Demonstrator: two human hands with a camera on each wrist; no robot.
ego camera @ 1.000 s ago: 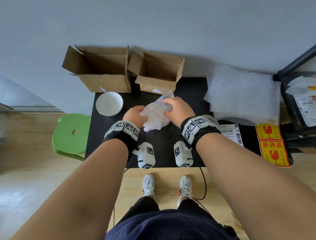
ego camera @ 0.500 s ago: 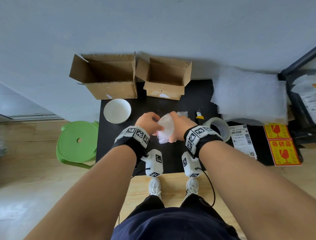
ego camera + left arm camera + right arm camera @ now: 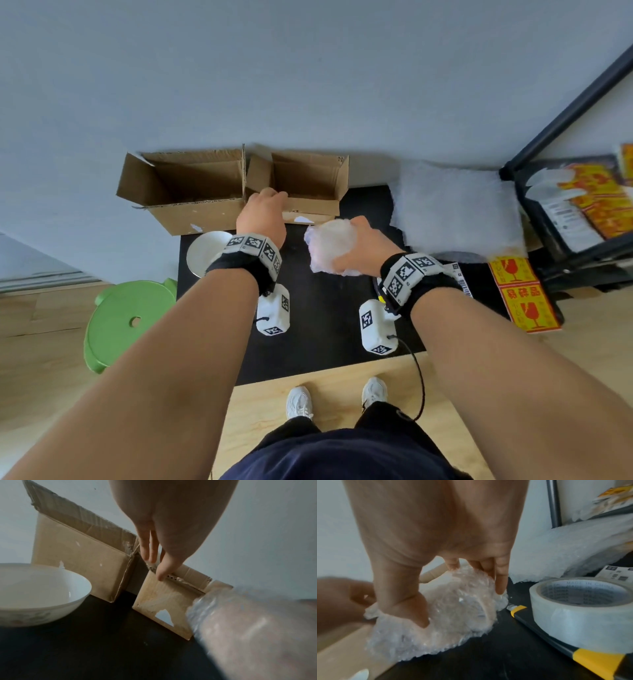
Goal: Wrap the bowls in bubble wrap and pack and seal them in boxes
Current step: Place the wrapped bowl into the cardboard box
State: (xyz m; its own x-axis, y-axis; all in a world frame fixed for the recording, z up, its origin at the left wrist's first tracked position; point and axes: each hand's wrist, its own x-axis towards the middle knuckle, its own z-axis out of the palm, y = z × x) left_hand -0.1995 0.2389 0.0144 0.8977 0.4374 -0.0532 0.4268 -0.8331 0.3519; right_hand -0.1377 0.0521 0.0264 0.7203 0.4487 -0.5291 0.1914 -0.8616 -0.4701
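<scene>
Head view, wrapped bowl (image 3: 329, 244) in right hand (image 3: 360, 253)

Your count: boxes, bowls and packing gear on the table

You have two open boxes, a big one (image 3: 191, 195) and a small one (image 3: 308, 192); two bowls, one bare (image 3: 205, 251) and one wrapped (image 3: 329, 248); one stack of bubble wrap (image 3: 455, 205); one tape roll (image 3: 580, 605); one knife (image 3: 573, 646); two red stickers (image 3: 524, 294); one green stool (image 3: 126, 322); and two hands, left (image 3: 262, 214) and right (image 3: 363, 250).
</scene>
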